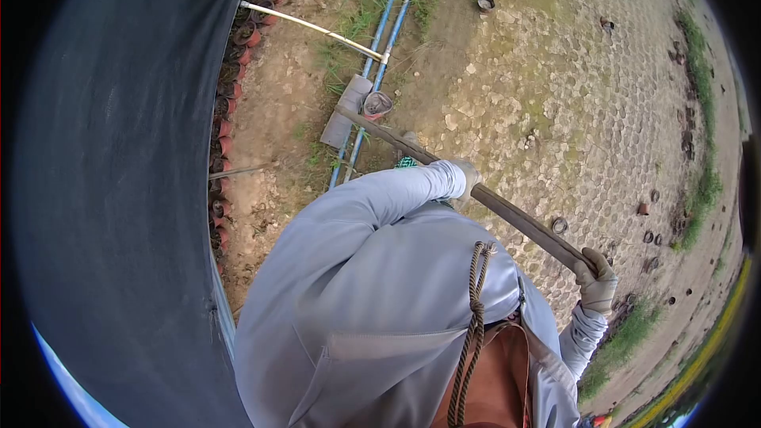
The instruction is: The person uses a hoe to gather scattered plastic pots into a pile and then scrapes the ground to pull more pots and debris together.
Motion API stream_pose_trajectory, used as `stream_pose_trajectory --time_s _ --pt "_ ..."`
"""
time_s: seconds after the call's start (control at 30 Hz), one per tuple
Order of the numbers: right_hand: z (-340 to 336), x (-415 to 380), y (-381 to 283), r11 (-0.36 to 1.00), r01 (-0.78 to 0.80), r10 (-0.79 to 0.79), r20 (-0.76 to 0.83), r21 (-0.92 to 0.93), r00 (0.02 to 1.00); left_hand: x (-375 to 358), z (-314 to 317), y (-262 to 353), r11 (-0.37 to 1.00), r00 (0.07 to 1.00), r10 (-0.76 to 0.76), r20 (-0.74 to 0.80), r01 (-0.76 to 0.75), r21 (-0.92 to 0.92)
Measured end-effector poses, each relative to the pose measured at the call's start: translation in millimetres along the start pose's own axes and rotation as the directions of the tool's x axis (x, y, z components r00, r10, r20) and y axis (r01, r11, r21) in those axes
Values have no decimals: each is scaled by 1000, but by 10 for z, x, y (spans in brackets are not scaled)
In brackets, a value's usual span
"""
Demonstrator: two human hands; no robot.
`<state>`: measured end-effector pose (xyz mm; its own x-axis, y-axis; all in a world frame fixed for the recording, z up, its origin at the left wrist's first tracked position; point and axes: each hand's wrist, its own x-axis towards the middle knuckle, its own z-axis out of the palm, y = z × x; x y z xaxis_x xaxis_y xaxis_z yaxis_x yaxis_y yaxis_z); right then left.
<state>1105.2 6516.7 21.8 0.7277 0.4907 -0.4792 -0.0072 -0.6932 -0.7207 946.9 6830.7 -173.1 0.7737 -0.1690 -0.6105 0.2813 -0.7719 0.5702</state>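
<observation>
A long-handled hoe (527, 219) runs diagonally in front of my body. Its flat grey blade (346, 109) lies at the upper left, over two blue pipes (381, 28). Around the middle of the handle, my gloved left hand (470, 180) is closed, partly hidden by its grey sleeve. My gloved right hand (597, 280) grips the handle near its end, at the right. A small reddish pot (377, 104) with grey content sits right beside the blade and handle. Part of a green patterned item (407, 162) shows below the handle.
A black fabric sheet (119, 166) stands along the left, with a row of red pots (226, 143) at its foot. A white pipe (313, 28) joins the blue ones. Cracked, ring-marked ground (555, 95) spreads rightward, with scattered pots (485, 4) and grass strips (697, 111).
</observation>
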Motion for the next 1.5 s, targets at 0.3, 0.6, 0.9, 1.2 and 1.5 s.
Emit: stream_pose_trajectory --time_s 0.3,0.6,0.9,1.2,1.5 --pt "-1156 -389 72 989 145 -121 -401 28 908 -12 -264 1098 985 980 164 -109 -157 73" --pt "968 227 316 981 -109 108 18 163 994 -286 64 -579 944 961 -275 -32 276 182" --pt "-622 -720 998 971 -84 152 -308 224 939 217 466 932 974 985 172 -10 -169 153" --pt "-995 -829 1112 952 39 79 -363 305 928 81 469 1249 965 974 221 -40 -213 152" --pt "640 -390 1012 931 -154 212 -144 332 967 175 587 9 931 985 -146 87 107 348"
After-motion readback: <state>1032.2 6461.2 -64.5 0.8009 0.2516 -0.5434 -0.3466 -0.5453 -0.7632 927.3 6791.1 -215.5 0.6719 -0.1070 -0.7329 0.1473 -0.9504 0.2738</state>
